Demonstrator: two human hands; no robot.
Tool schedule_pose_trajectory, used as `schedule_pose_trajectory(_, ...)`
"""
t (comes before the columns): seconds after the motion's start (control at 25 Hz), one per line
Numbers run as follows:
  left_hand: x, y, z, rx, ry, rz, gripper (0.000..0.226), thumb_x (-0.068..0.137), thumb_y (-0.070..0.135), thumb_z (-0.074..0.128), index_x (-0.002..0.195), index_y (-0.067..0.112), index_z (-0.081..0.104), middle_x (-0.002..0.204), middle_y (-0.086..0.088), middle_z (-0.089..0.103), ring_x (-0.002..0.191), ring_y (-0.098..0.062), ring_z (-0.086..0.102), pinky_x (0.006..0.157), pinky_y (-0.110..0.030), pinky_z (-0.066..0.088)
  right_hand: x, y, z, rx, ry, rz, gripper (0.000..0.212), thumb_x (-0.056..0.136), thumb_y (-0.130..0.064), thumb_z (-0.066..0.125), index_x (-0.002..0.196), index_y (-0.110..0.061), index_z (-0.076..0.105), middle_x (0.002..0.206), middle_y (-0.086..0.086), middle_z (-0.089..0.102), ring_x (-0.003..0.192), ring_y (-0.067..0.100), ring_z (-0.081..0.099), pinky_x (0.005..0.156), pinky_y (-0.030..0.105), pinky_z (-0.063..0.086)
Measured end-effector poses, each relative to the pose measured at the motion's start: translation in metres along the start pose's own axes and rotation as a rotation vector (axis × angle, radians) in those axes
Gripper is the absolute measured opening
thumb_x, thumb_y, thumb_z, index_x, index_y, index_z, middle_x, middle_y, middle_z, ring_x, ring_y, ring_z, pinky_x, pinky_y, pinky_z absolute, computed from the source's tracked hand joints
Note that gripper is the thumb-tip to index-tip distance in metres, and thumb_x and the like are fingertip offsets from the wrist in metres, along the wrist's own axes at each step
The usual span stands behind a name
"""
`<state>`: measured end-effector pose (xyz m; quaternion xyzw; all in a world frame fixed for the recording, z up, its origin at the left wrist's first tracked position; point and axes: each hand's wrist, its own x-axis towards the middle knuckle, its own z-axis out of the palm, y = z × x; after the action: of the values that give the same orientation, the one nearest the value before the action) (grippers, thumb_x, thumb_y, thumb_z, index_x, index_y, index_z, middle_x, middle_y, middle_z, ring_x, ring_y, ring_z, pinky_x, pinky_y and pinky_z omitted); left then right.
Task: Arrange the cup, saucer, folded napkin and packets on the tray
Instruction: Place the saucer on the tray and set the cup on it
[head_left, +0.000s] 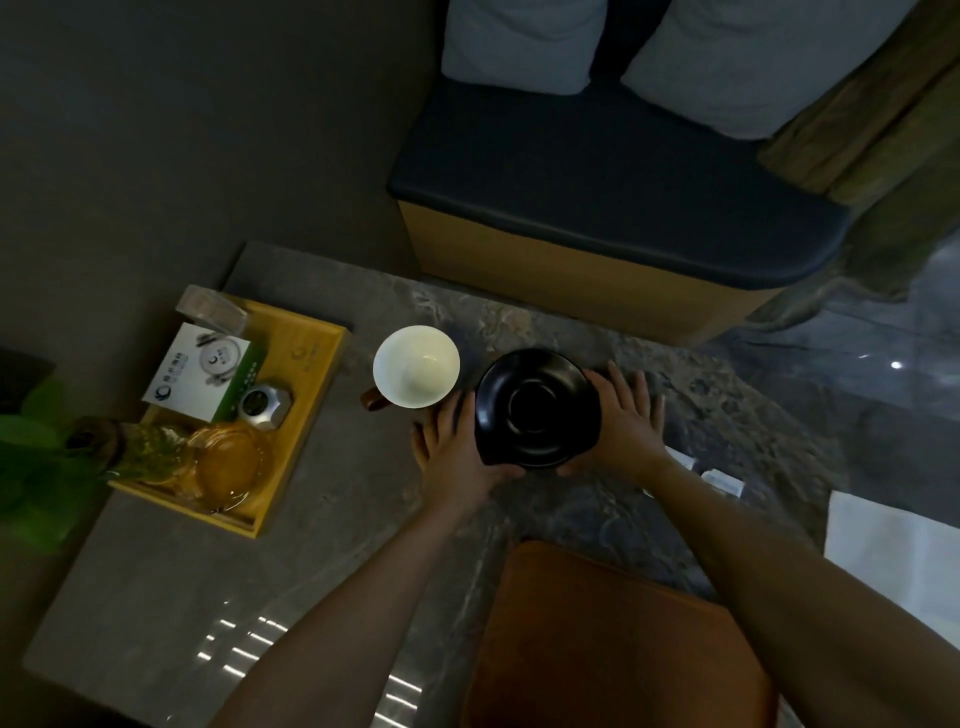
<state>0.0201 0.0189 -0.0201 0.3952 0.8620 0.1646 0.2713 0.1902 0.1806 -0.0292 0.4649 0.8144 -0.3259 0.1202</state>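
A black saucer (537, 408) is at the middle of the grey stone table, held between both hands. My left hand (457, 447) grips its left rim and my right hand (626, 421) grips its right rim. A cup (415, 366), white inside with a brown handle, stands just left of the saucer. The yellow wooden tray (306, 353) lies at the table's left. White packets (719, 480) show beside my right forearm, partly hidden. A white folded napkin (891, 551) lies at the right edge.
The tray carries a white and green box (200, 371), a small silver tin (265, 408), clear glassware (228, 462) and a glass (213, 309). A green plant (36, 462) stands left of it. An orange-brown chair seat (618, 644) is below me; a dark bench (618, 197) lies behind the table.
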Motion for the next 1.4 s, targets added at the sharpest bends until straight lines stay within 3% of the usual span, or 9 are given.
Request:
schedule_pose_trajectory(0.24,-0.004,-0.007,0.000,-0.034,-0.014,0.048,0.122,0.053,0.057,0.084,0.151,0.029,0.018,0.160,0.005,0.019,0.148,-0.020,0.010,0.118,-0.058,0.007,-0.024,-0.004,0.009,0.045,0.016,0.009,0.139,0.043,-0.060,0.087,0.150,-0.035,0.002,0.162,-0.004,-0.008,0.142,0.031,-0.026,0.112,0.058,-0.016)
schedule_pose_trajectory(0.52,-0.036,-0.013,-0.007,-0.047,-0.035,0.125,0.123,0.052,0.068,0.081,0.151,0.028,0.021,0.160,0.004,0.019,0.147,-0.021,0.017,0.116,-0.050,0.020,-0.077,-0.006,0.022,0.104,0.089,-0.014,0.137,0.048,-0.062,0.085,0.151,-0.029,0.001,0.162,0.002,-0.006,0.142,0.031,-0.026,0.112,0.054,-0.016)
schedule_pose_trajectory(0.76,-0.088,-0.018,-0.010,-0.061,-0.093,0.172,0.123,0.052,0.065,0.083,0.152,0.026,0.022,0.162,0.002,0.013,0.147,-0.021,0.013,0.116,-0.057,0.016,-0.140,-0.010,0.042,0.144,0.121,0.038,0.138,0.050,-0.060,0.086,0.151,-0.027,-0.001,0.162,0.003,-0.006,0.143,0.032,-0.023,0.114,0.055,-0.013)
schedule_pose_trajectory(1.04,-0.153,-0.031,0.001,-0.101,-0.160,0.188,0.122,0.053,0.064,0.082,0.152,0.028,0.021,0.162,0.007,0.008,0.148,-0.021,0.008,0.116,-0.052,0.019,-0.216,-0.001,0.079,0.220,0.155,0.071,0.141,0.040,-0.085,0.066,0.151,-0.029,0.000,0.162,0.005,-0.008,0.143,0.032,-0.024,0.112,0.050,-0.015)
schedule_pose_trajectory(1.24,-0.192,-0.041,0.015,-0.051,-0.189,0.204,0.121,0.053,0.059,0.085,0.151,0.025,0.023,0.161,0.004,0.011,0.148,-0.020,0.012,0.116,-0.047,0.020,-0.258,0.008,0.114,0.278,0.176,0.132,0.134,0.045,-0.076,0.076,0.150,-0.032,0.005,0.162,0.004,-0.003,0.145,0.034,-0.017,0.115,0.054,-0.007)
schedule_pose_trajectory(1.4,-0.216,-0.049,0.027,-0.025,-0.222,0.222,0.118,0.053,0.056,0.085,0.150,0.022,0.028,0.160,0.003,0.014,0.147,-0.023,0.015,0.116,-0.050,0.020,-0.286,0.015,0.140,0.252,0.169,0.187,0.134,0.041,-0.087,0.063,0.150,-0.033,0.006,0.162,0.003,-0.002,0.146,0.034,-0.014,0.114,0.055,-0.008)
